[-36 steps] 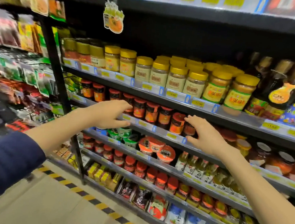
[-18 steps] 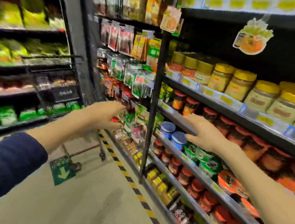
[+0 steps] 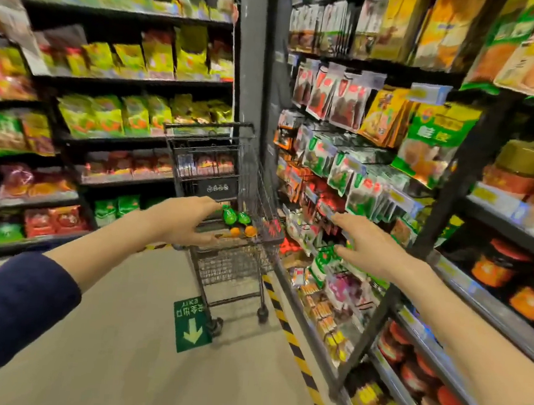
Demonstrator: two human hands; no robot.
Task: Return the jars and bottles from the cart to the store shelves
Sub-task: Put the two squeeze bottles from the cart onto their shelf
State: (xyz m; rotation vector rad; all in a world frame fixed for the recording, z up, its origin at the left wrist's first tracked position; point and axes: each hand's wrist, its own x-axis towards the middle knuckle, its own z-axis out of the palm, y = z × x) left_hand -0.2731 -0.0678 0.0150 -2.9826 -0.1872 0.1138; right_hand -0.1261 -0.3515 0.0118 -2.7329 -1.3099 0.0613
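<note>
A dark wire shopping cart (image 3: 259, 198) stands in the aisle ahead of me, close to the right-hand shelving. Inside its basket I see green-capped bottles (image 3: 230, 215) and orange-capped ones (image 3: 250, 231). My left hand (image 3: 184, 221) is stretched out in front of the cart's near edge, fingers apart, holding nothing. My right hand (image 3: 364, 242) hovers open to the right of the cart, in front of hanging snack packets, also empty. Red-lidded jars (image 3: 493, 268) sit on the store shelves (image 3: 481, 308) at my right.
Shelves of bagged snacks (image 3: 112, 116) line the left side and end of the aisle. A grey pillar (image 3: 250, 73) rises behind the cart. A green floor arrow sticker (image 3: 192, 324) and a yellow-black striped line (image 3: 293, 341) mark the floor.
My view has swung left from the jar shelves to the aisle and the cart. Both hands left the shelf and now reach toward the cart, still empty.
</note>
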